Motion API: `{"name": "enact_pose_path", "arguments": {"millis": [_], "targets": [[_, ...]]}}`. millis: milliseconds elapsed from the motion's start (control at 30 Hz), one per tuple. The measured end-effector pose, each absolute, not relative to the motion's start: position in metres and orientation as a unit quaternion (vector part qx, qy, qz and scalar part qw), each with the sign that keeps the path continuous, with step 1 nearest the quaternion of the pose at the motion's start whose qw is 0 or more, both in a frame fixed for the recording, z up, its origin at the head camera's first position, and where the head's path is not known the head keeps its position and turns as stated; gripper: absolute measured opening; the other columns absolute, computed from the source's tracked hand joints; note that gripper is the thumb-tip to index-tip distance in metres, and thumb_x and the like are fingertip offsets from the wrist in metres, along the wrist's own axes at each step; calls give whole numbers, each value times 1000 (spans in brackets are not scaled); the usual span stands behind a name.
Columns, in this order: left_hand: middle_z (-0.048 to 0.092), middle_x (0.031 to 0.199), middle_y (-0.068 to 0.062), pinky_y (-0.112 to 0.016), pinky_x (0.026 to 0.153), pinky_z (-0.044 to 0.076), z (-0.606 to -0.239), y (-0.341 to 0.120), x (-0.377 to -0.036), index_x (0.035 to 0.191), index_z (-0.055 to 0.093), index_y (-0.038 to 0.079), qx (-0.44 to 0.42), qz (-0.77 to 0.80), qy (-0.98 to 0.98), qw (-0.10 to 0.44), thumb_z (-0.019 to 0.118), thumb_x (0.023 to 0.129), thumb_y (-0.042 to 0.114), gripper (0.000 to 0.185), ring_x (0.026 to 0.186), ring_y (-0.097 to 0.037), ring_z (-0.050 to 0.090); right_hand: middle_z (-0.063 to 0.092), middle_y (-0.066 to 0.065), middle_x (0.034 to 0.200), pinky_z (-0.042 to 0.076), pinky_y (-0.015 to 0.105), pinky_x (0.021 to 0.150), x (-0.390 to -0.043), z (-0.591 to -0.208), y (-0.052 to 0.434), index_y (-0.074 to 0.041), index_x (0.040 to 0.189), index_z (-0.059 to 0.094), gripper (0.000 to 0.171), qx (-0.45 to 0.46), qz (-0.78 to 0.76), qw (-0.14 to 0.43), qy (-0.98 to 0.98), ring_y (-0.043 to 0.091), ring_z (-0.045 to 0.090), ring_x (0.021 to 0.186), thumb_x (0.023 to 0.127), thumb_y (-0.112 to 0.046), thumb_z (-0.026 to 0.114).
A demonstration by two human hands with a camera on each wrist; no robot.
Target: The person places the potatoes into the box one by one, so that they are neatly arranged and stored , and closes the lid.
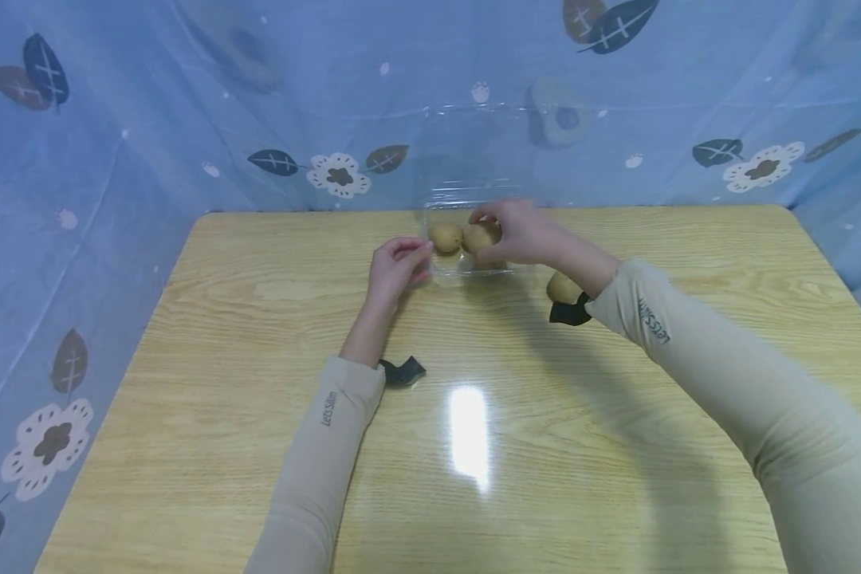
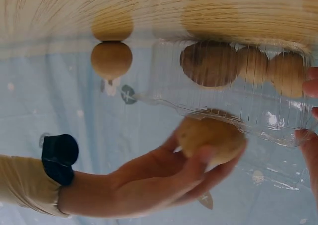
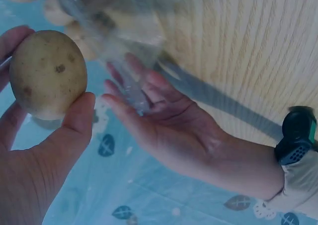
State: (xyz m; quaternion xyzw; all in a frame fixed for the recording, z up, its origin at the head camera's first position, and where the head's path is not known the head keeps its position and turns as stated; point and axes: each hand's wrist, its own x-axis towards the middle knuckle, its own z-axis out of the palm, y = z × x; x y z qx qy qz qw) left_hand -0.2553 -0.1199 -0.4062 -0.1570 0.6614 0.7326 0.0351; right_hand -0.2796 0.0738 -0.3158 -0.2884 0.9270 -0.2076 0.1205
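My right hand (image 1: 520,233) grips a potato (image 1: 479,237) just above the clear box (image 1: 466,267), which sits near the table's (image 1: 258,335) far edge, about midway along it, with more potatoes (image 1: 446,237) inside. My left hand (image 1: 397,267) lies with relaxed, nearly straight fingers (image 3: 130,93) touching the box's left rim. One loose potato (image 1: 563,287) rests just right of the box, and the table's near half and both side edges leave me wide bare room.

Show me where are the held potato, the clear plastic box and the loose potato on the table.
held potato (image 3: 47,73), right wrist view, its middle.
clear plastic box (image 1: 473,271), head view, front rim.
loose potato (image 1: 561,287), head view, its top.
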Motion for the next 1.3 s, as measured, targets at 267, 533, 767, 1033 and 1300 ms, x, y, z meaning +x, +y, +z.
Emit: {"name": "enact_pose_path", "arguments": {"millis": [267, 533, 767, 1033, 1300], "targets": [[59, 88, -1, -25, 70, 58, -407, -120, -255, 104, 60, 5, -147, 736, 660, 35, 69, 81, 19, 28, 78, -11, 60, 58, 20, 117, 44, 45, 94, -290, -331, 52, -4, 117, 54, 53, -301, -190, 140, 924, 33, 51, 111, 70, -21, 74], [59, 86, -1, -26, 70, 58, -406, -122, -255, 103, 60, 5, -152, 736, 658, 34, 69, 81, 19, 27, 76, -11, 59, 55, 18, 122, 44, 45, 94, -293, -334, 45, -7, 120, 53, 55, -291, -180, 150, 928, 34, 48, 113, 70, -23, 71], [60, 86, 0, -24, 67, 58, -406, -121, -255, 102, 60, 6, -150, 742, 652, 37, 69, 80, 18, 26, 74, -10, 60, 56, 19, 120, 45, 45, 93, -293, -337, 50, -1, 116, 55, 51, -283, -171, 155, 931, 33, 51, 108, 74, -25, 69], [60, 87, 0, -22, 66, 58, -406, -120, -256, 102, 61, 6, -149, 722, 675, 29, 69, 81, 20, 26, 79, -10, 60, 57, 18, 119, 42, 46, 95, -291, -339, 59, -2, 112, 58, 49, -272, -156, 140, 939, 36, 48, 112, 75, -30, 72], [60, 87, 0, -23, 67, 58, -406, -119, -256, 102, 61, 6, -150, 721, 676, 28, 68, 82, 19, 26, 80, -10, 60, 64, 17, 105, 44, 42, 87, -289, -342, 60, -2, 106, 62, 45, -263, -149, 120, 946, 30, 54, 97, 74, -31, 73]]}}
